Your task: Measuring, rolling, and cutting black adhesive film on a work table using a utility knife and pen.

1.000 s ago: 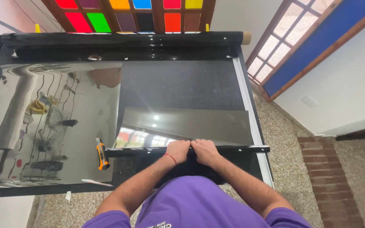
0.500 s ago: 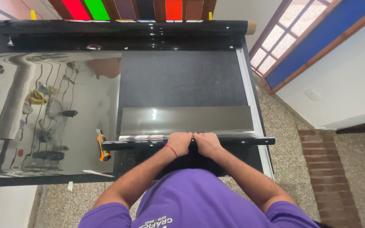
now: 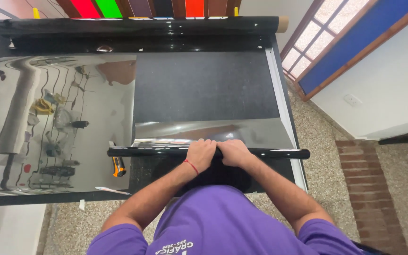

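While both hands sit side by side at the middle of the rolled film, the left hand and the right hand are closed over the dark tube, knuckles up and touching each other. That roll lies across the near part of the black worktable, with a short reflective flap of unrolled film stretching away from it toward the far edge.

Risks noted:
- Grip is central only. Both ends of the roll are unsupported, so it could skew and wind unevenly, producing a telescoped edge.
- A crease in the flap is likely if one hand presses harder than the other.
- An orange utility knife rests just beside the roll's left end, at the border of the large mirrored sheet. Contact could scratch either film.
- The roll's right end overhangs the pale table rim and could snag there.

Visibility limits: the palms and fingertips are hidden beneath the hands, so actual contact pressure cannot be confirmed. The knife blade appears retracted, though the view is too small to be sure. A larger stock roll along the far edge is cut off at the left. Reflections in the mirrored sheet are distorted and unreadable.
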